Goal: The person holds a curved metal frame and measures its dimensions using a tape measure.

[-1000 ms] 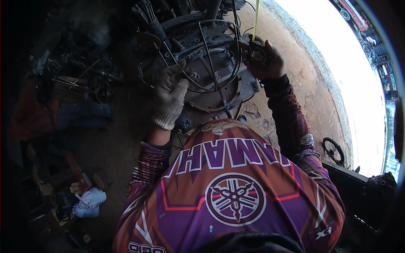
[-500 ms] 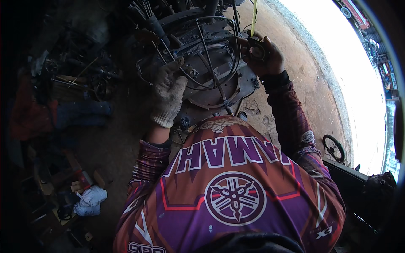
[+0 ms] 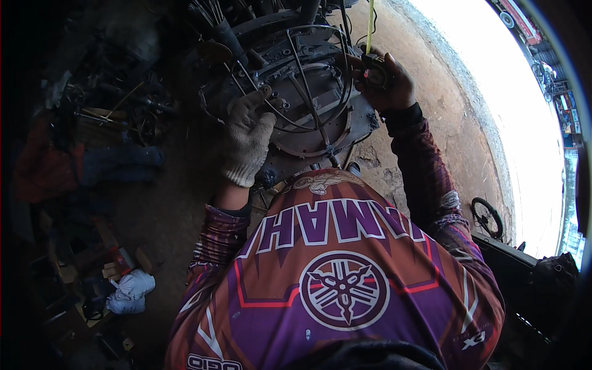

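Head view: The left hand (image 3: 250, 132), in a pale knitted glove, was bent at the left side of a round thin-rod frame (image 3: 316, 120), thumb and forefinger beside the rod; whether it gripped or merely touched could not be told. The bare right hand (image 3: 396, 86) was closed around a dark tape measure (image 3: 377, 74), just right of the frame. Its yellow blade (image 3: 370, 28) was drawn out, running up past the upper edge. The frame lay over a dark metal plate (image 3: 302, 145) in front of the person. Beyond the left hand, a dark tube (image 3: 229, 44) held a bundle of thin rods (image 3: 206, 13). A white bag (image 3: 131, 288) lay at lower left.
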The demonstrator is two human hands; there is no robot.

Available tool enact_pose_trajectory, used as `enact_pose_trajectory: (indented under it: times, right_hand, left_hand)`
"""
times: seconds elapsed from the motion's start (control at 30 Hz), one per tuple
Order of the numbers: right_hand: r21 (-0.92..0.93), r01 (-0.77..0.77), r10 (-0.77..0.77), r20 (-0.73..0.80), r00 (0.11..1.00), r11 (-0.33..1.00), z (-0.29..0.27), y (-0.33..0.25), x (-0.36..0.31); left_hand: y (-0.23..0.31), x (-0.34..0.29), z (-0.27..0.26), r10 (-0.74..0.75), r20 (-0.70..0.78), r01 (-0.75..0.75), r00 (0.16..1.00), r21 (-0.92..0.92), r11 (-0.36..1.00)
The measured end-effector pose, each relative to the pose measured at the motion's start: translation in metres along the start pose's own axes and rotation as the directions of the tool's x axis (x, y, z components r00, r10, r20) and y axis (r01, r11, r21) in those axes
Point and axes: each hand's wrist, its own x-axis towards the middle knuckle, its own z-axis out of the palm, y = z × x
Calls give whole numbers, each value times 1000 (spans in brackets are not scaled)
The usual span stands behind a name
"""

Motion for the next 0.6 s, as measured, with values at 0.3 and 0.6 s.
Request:
enact_pose_trajectory:
  times: [0.3,0.6]
  right_hand:
    - [-84,4,-9,-55,998,996,8,0,-6]
    - [-92,-2,-3,-58,998,996,11,0,-12]
  left_hand:
    - [2,-3,3,-17,15,17,1000,5,1000]
    - [3,-9,7,-42,-19,43,999,67,997]
